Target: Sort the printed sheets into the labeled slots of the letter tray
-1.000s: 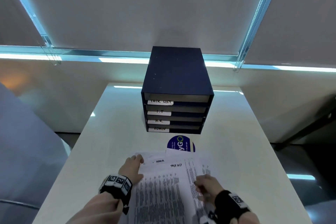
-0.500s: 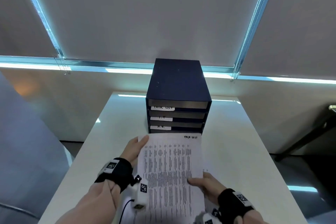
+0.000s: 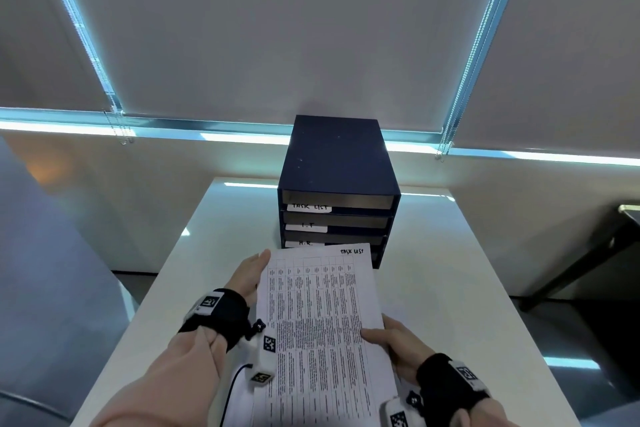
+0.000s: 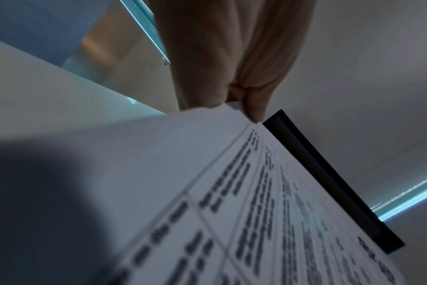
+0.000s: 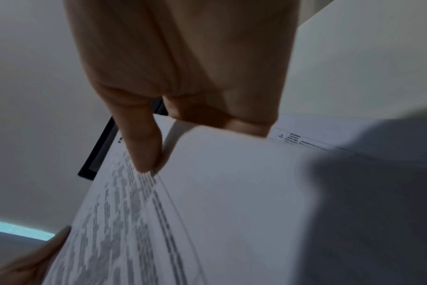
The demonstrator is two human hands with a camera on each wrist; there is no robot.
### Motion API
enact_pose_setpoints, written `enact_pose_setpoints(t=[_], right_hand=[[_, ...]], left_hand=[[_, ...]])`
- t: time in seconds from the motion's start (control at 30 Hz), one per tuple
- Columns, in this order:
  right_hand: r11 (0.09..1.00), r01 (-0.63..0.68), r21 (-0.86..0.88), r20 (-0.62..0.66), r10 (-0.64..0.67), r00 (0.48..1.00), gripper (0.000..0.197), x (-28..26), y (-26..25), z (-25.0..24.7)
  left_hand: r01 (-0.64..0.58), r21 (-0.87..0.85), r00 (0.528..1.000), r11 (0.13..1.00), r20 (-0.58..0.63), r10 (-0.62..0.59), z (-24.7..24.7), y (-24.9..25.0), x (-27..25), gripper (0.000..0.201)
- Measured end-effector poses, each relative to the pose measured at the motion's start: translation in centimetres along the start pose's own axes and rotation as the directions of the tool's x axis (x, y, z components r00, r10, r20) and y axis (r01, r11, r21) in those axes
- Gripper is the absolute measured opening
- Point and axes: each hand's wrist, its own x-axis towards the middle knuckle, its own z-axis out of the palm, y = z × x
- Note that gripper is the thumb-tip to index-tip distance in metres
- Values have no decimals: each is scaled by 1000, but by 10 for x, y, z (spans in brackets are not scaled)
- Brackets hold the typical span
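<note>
The printed sheet (image 3: 322, 329), marked TASK LIST at its top right corner, is held above the near half of the tabletop (image 3: 450, 281), its far edge just short of the letter tray (image 3: 337, 156) at the far edge. The step in hand appears to be delivery to a slot. The next move calls for raising and levelling the sheet to the top slot, labelled TASK LIST (image 3: 310, 207). The left hand (image 3: 247, 276) grips the left edge; the right hand (image 3: 394, 343) pinches the right edge, thumb on top.
</note>
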Motion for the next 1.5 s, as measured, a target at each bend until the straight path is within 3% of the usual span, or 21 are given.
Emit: enact_pose_setpoints(t=[0.13, 0.27, 0.53, 0.67, 0.8, 0.93, 1.0, 1.07, 1.2, 1.27, 1.4, 1.5], right_hand=[[989, 81, -126, -30, -85, 996, 45, -4, -2, 8], [996, 87, 3, -69, -86, 994, 37, -6, -25, 3], [991, 135, -7, -261, -132, 956, 42, 31, -96, -25], [979, 199, -37, -306, -201, 931, 45, 67, -138, -25], [971, 188, -150, -311, -227, 923, 40, 77, -147, -21], [950, 26, -312, -257, -111, 960, 24, 58, -124, -32], [985, 52, -165, -236, -91, 967, 10, 59, -117, -37], [990, 137, 37, -274, -122, 954, 11, 67, -122, -37], [850, 320, 419, -338, -182, 924, 26, 102, -156, -23], [808, 356, 470, -354, -197, 914, 23, 115, -172, -15], [868, 311, 387, -276, -213, 937, 20, 113, -169, -7], [973, 155, 172, -207, -118, 971, 21, 95, -126, -13]], left_hand=[[-16, -86, 999, 996, -46, 12, -3, 15, 8, 44], [-51, -119, 998, 992, 22, 54, 7, 30, 10, 40], [-3, -9, 984, 1000, 178, 5, 22, 17, 12, 33], [-21, 131, 977, 991, 212, -7, 32, 4, 18, 26], [-51, 80, 995, 996, 95, 43, 44, -7, 28, 24], [-145, 22, 989, 989, -19, 145, 45, -17, 46, 29], [-172, 23, 983, 985, -67, 173, 49, -17, 52, 30], [-194, -10, 977, 981, -90, 193, 57, -7, 57, 29], [-186, -329, 982, 926, -38, 184, 70, 36, 69, 33], [-160, -414, 983, 896, 20, 185, 73, 55, 73, 38], [-210, -62, 975, 976, 67, 214, 64, 51, 65, 20], [-49, 149, 998, 988, 34, 45, 44, 7, 60, 17]])
